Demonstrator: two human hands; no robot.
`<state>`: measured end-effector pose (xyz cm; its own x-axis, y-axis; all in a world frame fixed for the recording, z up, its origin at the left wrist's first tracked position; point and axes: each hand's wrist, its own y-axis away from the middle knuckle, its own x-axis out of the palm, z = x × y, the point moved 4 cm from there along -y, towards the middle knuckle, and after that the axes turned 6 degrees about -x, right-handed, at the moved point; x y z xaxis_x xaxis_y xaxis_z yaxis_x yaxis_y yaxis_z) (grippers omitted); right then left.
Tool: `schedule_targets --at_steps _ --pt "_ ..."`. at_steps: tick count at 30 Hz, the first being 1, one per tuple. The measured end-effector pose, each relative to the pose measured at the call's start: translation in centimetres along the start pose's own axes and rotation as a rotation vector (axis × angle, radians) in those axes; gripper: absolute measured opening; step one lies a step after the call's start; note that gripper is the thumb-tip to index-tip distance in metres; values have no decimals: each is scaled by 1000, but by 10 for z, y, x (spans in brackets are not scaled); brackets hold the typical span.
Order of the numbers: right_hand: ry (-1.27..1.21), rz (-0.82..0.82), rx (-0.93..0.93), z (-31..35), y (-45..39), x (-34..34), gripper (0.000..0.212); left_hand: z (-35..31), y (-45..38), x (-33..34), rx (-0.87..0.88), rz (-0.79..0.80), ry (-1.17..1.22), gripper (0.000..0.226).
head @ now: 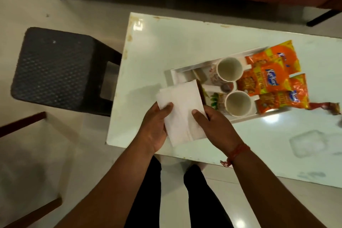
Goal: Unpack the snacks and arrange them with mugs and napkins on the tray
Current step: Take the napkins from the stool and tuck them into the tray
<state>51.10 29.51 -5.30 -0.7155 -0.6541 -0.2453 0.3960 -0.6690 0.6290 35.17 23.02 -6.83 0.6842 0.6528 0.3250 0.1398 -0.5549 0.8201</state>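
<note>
Nearest to the camera, both forearms reach forward over the near edge of the white worktop point(240, 139), and a red thread is tied around the right wrist. The left hand point(157, 126) and the right hand point(209, 122) hold together a small stack of white napkins point(183, 111); each thumb lies on top of the paper and the fingers curl under it, so both hands are clamped on the napkins, one at each side. The far end of the napkins reaches over the near left corner of the white tray point(173, 75). On the tray stand two white mugs, upright and with their openings up: the near mug point(238, 103) is close to the tray's near rim, and the far mug point(229, 69) is behind it. Just right of the mugs lie three orange snack packets point(268, 77), overlapping each other and passing over the right rim of the tray. A torn red wrapper point(325, 107) lies on the worktop beside them. Free surface is at the left of the tray and along the near right part of the worktop. A dark stool point(55, 68) stands on the floor close to the left edge of the worktop.
</note>
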Motion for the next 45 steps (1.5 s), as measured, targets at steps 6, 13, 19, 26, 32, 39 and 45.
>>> schedule_targets --at_steps 6,13,19,26,32,39,45 --pt "-341 -139 9 -14 14 -49 20 19 7 61 1 51 -40 36" --pt "-580 -106 -89 -10 27 -53 15 25 9 61 11 -6 -59 34" --pt "248 -215 -359 26 38 -41 14 42 11 51 -14 -148 13 24" --pt "705 -80 -489 44 48 29 27 47 25 42 -157 115 475 72" --pt "643 -138 -425 47 48 45 30 34 27 16 -97 124 523 66" --pt "567 -274 -345 47 46 46 31 29 14 1 -60 210 432 54" --pt "521 -300 -385 43 37 45 28 16 10 -2 22 184 261 44"
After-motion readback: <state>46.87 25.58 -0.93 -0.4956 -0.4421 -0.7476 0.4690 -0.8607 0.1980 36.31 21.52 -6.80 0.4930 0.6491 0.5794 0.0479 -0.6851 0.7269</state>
